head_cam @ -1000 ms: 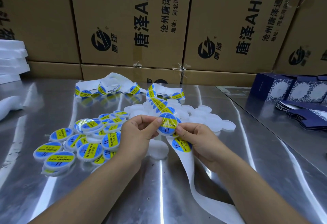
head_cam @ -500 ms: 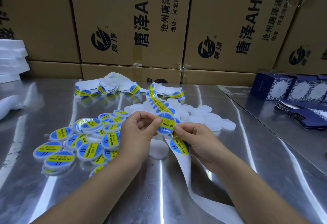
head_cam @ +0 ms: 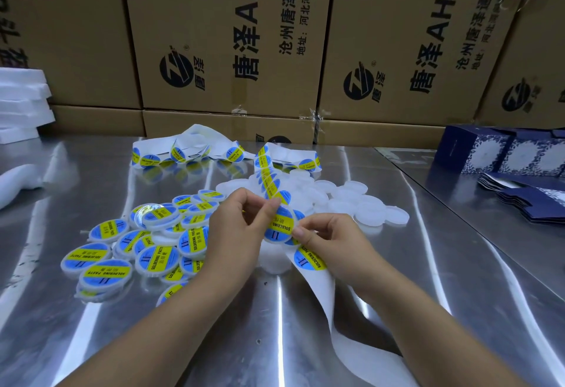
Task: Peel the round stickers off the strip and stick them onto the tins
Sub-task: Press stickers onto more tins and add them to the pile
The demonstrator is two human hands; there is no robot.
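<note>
Between the fingertips of both hands a tin [head_cam: 278, 230] is held up off the table [head_cam: 428, 295], its face turned toward the camera, seemingly so that the sticker [head_cam: 282, 223] on it can be smoothed down. The left hand [head_cam: 235, 227] is curled, and the tin's upper left edge is pinched by its thumb and forefinger. The right hand [head_cam: 330, 240] is curled too, and the lower right edge is pinched by its thumb and fingertips. The strip [head_cam: 318, 295] is run beneath the right fingers, probably so that the next sticker [head_cam: 308, 260], just below those fingertips, is kept within reach. Labelled tins [head_cam: 146, 249] are heaped left of the left fingers and bare tins [head_cam: 351, 200] beyond the right fingers, so done and undone are apparently kept apart.

Whether the sticker is fully pressed down cannot be told, since its edge under the left thumb is covered. Whether the strip is also gripped by the right hand cannot be told either, as the palm side is hidden. The strip's near end is cut off at the bottom of the view. A white shape beneath the hands is too blurred to be named.
</note>
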